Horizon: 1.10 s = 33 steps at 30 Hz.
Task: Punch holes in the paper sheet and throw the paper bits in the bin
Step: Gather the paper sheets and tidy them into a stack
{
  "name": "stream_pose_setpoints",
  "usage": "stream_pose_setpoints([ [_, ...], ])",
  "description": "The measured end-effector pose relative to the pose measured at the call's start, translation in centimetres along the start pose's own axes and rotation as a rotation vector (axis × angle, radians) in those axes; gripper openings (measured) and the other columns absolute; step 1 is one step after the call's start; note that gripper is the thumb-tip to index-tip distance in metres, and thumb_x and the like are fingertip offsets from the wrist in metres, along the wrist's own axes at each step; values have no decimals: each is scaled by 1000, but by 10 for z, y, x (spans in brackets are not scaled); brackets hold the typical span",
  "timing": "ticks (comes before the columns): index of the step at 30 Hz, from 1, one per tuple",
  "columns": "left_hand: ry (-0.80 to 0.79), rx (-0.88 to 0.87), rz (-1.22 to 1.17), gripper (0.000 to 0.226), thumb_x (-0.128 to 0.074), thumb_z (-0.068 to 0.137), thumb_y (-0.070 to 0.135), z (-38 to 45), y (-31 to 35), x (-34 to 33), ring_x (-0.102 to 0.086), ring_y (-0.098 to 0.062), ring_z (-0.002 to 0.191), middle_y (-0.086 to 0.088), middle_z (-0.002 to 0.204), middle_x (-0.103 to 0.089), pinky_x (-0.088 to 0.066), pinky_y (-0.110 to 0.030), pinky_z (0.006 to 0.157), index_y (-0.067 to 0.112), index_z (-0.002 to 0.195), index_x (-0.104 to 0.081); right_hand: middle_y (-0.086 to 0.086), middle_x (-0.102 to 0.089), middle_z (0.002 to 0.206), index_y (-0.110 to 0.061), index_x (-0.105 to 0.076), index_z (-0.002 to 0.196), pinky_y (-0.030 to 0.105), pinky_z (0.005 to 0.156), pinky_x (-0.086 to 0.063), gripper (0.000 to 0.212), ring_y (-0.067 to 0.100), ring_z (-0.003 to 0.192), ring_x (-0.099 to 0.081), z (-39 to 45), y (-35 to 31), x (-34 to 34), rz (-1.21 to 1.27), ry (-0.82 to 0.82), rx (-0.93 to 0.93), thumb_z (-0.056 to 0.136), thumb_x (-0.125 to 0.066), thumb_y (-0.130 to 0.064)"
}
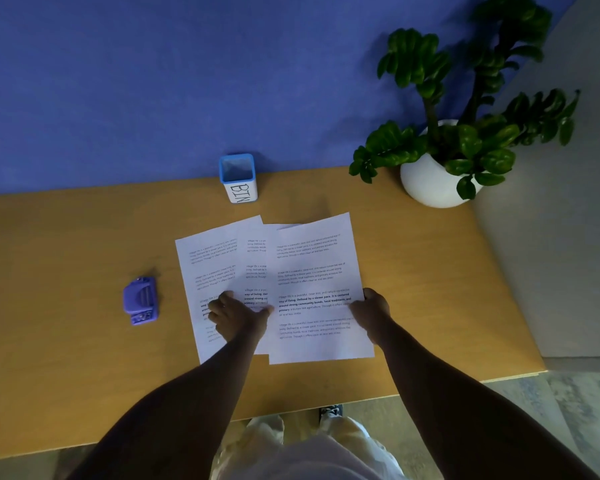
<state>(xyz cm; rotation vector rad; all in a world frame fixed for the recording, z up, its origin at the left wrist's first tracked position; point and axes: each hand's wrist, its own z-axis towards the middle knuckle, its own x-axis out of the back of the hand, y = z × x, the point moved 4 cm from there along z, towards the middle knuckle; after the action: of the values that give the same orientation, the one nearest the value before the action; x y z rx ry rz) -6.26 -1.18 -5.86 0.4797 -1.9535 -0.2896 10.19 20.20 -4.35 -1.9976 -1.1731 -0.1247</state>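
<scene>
From the head view, a person is standing at a wooden surface (66,237) and looking down at three printed sheets fanned out in the middle of it. The left sheet (208,265) is lying lowest in the pile, the middle sheet (255,258) is overlapping it, and the right sheet (312,271) is lying on top of both.

The left hand (238,315) is resting flat and spread, fingers released, pressing down where the left and middle sheets overlap. The right hand (371,311) is gripping the right edge of the right sheet, thumb on top of the paper and the fingers curling around the edge; whether that edge is lifting off the surface cannot be told.

A purple punch (141,300) is sitting on the surface to the left of the sheets, apart from them and from both hands. A small blue-rimmed bin (239,178), marked "BIN" on its white side, is standing upright at the far edge of the surface, just beyond the sheets and against the blue wall (153,81). Its inside is appearing dark and its contents cannot be made out.

A plant (465,98) in a round white pot (426,181) is standing at the far right corner of the surface.
</scene>
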Motion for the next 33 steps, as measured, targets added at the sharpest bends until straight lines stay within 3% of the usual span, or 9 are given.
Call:
stream_pose_setpoints([
  [6,-51,18,-93,89,-93,60,37,4,2,3,-48,-34,119,-17,131,-50,-50,-51,95,9,127,-43,4,-66,97,-14,-64,105,22,53,-47,36,19,76,-60,-2,3,-3,27,-8,-22,81,-42,-1],
  [10,-144,-29,-9,61,-87,67,47,10,0,5,-56,-32,113,-7,120,-67,-47,-47,92,19,115,-62,0,-63,92,-16,-63,107,20,51,-42,34,15,74,-57,-1,0,-6,34,-24,-26,83,-45,-1],
  [13,-174,-31,23,59,-84,70,49,12,-2,7,-58,-31,108,-7,115,-68,-51,-41,86,15,114,-64,1,-62,93,-16,-62,105,21,52,-43,32,16,74,-57,-1,-3,-11,34,-37,-22,83,-45,-1],
  [17,-207,-31,-160,40,-82,74,39,13,0,15,-61,-19,79,-6,107,-73,-50,-25,63,18,100,-61,0,-62,93,-20,-60,102,23,55,-46,29,20,79,-59,-3,-8,-19,37,-60,-25,84,-45,-2],
  [19,-238,-27,-244,43,-79,78,43,15,-1,18,-64,-19,78,-6,106,-74,-44,-21,54,14,107,-65,-1,-62,90,-19,-60,102,23,53,-45,28,18,76,-59,-5,-9,-23,45,-77,-31,85,-46,-2],
  [22,-292,-52,-329,49,-78,81,44,17,-1,19,-69,-26,90,-5,107,-74,-55,-27,66,14,117,-66,1,-64,96,-17,-61,104,26,59,-50,31,21,81,-60,-7,-14,-30,53,-111,-26,84,-44,-2],
  [26,-404,-110,-400,42,-76,85,29,15,0,15,-67,-29,103,-6,114,-72,-58,-40,89,11,122,-66,-2,-62,89,-18,-60,97,29,65,-51,27,19,79,-60,-8,-20,-41,90,-155,-24,84,-44,1],
  [30,-444,-162,-447,27,-67,92,20,12,6,18,-67,-27,101,-5,114,-71,-57,-38,83,18,119,-62,-2,-62,88,-18,-59,95,29,64,-50,25,18,76,-58,-9,-23,-45,100,-158,-21,84,-46,0],
  [33,-441,-170,-501,29,-63,94,16,11,8,24,-66,-28,104,-5,115,-70,-52,-36,84,16,123,-61,3,-64,95,-16,-62,98,34,68,-52,19,23,84,-62,-9,-25,-43,76,-138,-10,85,-51,-6],
])
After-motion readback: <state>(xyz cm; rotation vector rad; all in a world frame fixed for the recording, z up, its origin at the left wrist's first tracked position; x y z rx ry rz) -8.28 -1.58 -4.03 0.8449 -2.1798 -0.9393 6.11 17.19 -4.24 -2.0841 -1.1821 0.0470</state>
